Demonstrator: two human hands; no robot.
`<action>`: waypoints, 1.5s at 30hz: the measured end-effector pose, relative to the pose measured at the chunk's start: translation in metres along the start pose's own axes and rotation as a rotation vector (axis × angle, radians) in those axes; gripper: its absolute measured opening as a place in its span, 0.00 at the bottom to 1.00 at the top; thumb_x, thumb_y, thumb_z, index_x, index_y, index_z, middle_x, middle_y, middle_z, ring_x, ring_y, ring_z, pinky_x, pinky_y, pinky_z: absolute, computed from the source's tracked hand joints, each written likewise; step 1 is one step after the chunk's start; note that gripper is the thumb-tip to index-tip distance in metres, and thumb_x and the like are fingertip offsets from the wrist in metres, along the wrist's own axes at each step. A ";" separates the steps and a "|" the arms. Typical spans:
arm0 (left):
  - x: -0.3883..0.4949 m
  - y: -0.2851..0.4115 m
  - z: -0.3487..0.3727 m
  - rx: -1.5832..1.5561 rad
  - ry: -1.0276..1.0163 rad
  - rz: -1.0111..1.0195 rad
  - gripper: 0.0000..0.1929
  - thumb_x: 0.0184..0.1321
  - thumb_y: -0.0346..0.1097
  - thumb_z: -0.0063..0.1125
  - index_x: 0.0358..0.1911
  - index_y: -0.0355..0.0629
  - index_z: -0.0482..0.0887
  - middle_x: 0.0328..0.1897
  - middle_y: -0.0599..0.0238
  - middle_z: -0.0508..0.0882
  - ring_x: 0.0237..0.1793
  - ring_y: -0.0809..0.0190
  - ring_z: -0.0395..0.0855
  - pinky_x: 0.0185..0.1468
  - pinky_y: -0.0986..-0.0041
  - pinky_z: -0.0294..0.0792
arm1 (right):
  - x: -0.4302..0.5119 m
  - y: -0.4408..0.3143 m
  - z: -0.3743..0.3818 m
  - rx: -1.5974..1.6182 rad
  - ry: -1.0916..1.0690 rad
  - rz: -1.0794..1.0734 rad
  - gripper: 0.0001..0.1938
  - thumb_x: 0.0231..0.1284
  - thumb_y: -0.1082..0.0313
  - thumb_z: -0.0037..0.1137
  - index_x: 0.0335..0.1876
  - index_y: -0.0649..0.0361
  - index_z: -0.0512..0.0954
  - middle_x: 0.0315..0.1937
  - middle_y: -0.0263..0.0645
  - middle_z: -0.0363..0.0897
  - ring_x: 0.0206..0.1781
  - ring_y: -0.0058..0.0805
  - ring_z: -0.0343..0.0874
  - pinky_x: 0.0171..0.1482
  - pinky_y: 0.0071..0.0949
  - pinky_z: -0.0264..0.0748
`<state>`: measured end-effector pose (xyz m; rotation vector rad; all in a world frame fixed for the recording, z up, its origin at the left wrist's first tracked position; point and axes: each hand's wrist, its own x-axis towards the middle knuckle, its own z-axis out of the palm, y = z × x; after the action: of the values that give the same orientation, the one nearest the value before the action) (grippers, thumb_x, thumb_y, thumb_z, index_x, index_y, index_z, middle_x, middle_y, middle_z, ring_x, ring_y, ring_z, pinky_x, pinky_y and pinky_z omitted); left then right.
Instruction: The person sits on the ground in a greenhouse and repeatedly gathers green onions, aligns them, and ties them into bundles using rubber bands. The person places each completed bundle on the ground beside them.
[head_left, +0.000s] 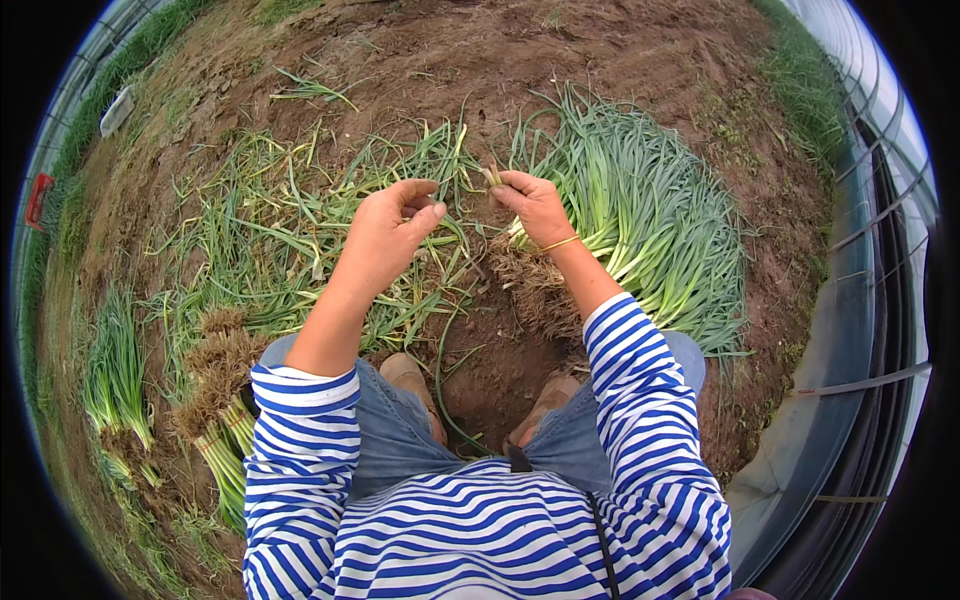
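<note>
Over the ground in front of me, my right hand (531, 208) pinches a short pale stalk piece (491, 177) between thumb and forefinger. My left hand (401, 225) hovers opposite, thumb and forefinger apart, with nothing visible between them. Close to the right wrist lies a large heap of green onion-like plants (652, 202), leaves fanned out to the upper right. Their brown, fibrous roots (532, 289) point toward my feet. Stripped green and yellowed leaves (277, 217) are scattered beneath and left of my left hand.
Tied bundles (221, 450) with roots upward sit beside my left sleeve. More plants (116, 375) lie farther left. My shoes (409, 379) stand on bare soil (499, 382). Plastic sheeting (817, 397) edges the right side. A red object (37, 201) is at the far left.
</note>
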<state>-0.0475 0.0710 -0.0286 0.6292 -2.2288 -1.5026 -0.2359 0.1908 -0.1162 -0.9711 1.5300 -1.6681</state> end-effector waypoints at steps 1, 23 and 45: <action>-0.001 0.002 0.006 0.007 -0.020 -0.015 0.19 0.58 0.35 0.59 0.49 0.28 0.77 0.36 0.59 0.83 0.35 0.66 0.80 0.42 0.75 0.73 | -0.007 -0.024 0.010 0.069 -0.040 -0.014 0.09 0.62 0.72 0.52 0.45 0.66 0.78 0.29 0.28 0.75 0.31 0.13 0.70 0.34 0.15 0.68; 0.012 0.032 -0.023 -0.541 0.686 0.269 0.10 0.65 0.41 0.52 0.30 0.45 0.71 0.22 0.73 0.69 0.20 0.75 0.61 0.22 0.83 0.53 | -0.052 0.096 -0.130 -1.599 -0.330 0.378 0.11 0.59 0.66 0.49 0.43 0.59 0.79 0.47 0.44 0.78 0.55 0.42 0.73 0.56 0.43 0.67; -0.007 0.006 0.045 -0.743 -0.228 -0.121 0.15 0.66 0.41 0.50 0.46 0.34 0.75 0.43 0.56 0.82 0.34 0.66 0.80 0.37 0.73 0.75 | -0.053 -0.053 0.044 0.539 -0.263 0.224 0.15 0.65 0.57 0.50 0.34 0.63 0.76 0.23 0.32 0.74 0.25 0.21 0.72 0.30 0.21 0.69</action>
<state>-0.0669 0.1112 -0.0391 0.3629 -1.5824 -2.3647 -0.1705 0.2197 -0.0660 -0.6665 0.9062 -1.5948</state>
